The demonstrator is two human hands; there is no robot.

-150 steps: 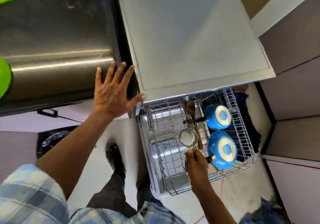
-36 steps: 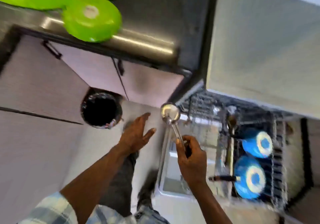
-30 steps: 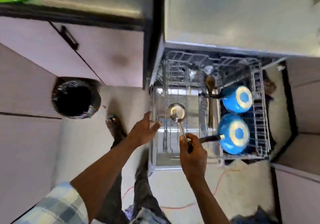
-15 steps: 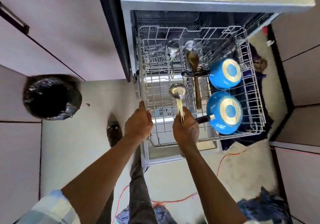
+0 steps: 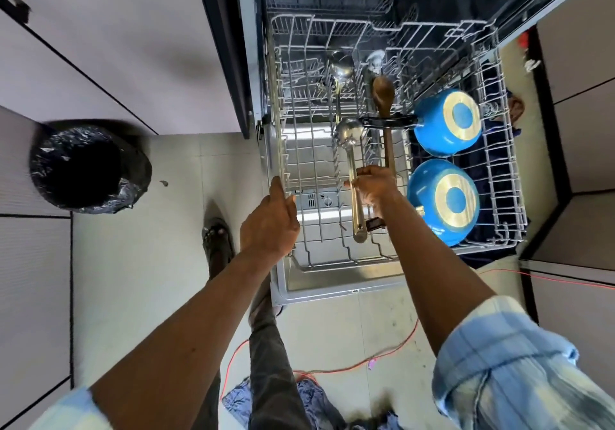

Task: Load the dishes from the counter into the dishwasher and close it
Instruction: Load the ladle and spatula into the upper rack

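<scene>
Steel ladle point(image 5: 351, 160), long-handled with a round polished bowl, was pinched partway along its handle between the curled thumb and fingertips of the right hand point(image 5: 376, 185). It was held flat over the middle of the pulled-out grey wire rack point(image 5: 509, 196), bowl towards the back and handle end towards the front; whether it touched the tines could not be told. The bowl was seen just beside the black handle of the farther blue pan point(image 5: 447, 123). That pan and the nearer blue pan point(image 5: 444, 201) were set on edge in the right part of the rack, smooth enamel sides and bright metal base rings turned upward. A brown wooden spoon point(image 5: 382, 93) was laid lengthwise between the steel ladle and the pans, under the black handle, and a second shiny ladle point(image 5: 339, 63) was lodged farther back.

The left hand point(image 5: 269, 223) was laid against the rack's left rim, one finger stretched along the wire; whether the other fingers were closed round it could not be told. Pale blue checked sleeves point(image 5: 499, 369) were rolled up both forearms.

Beneath the rack the brushed-steel inner face of the open dishwasher door point(image 5: 332, 279) was lowered flat; markings on its small panel were too small to be read. A round bin lined with crinkled black plastic point(image 5: 75, 170) was placed on the pale tiled floor at the left, by matt lilac-grey cabinet fronts, and a thin red cord point(image 5: 332, 370) was trailed across the tiles.
</scene>
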